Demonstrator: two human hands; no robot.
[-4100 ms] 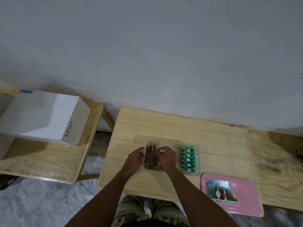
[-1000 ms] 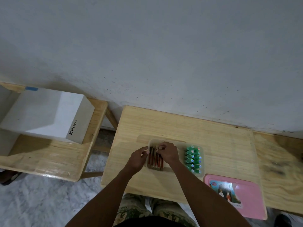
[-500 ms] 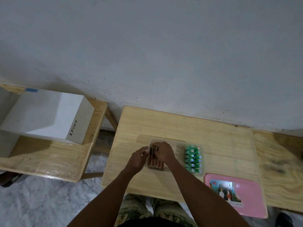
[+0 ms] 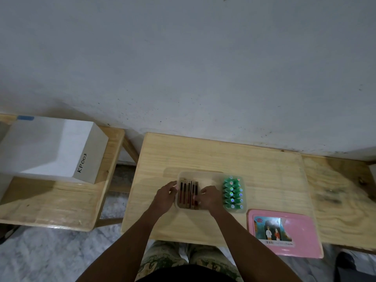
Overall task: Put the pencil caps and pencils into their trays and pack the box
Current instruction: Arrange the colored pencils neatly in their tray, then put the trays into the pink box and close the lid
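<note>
fingers [image 4: 172, 187] of both hands curl loosely, gripping nothing clearly, flanking the pencils [image 4: 188, 194] in their tray [image 4: 209, 177].

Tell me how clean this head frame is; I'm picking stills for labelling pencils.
Head view: dim, flat light; the pencils read as dark blurred bars between the left hand and right hand; the green caps show small glints; wide-angle bending curves the table edges.

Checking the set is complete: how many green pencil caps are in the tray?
12 green pencil caps, in two columns of six in the clear tray, right of the right hand. None looks hidden, though they're small.
</note>
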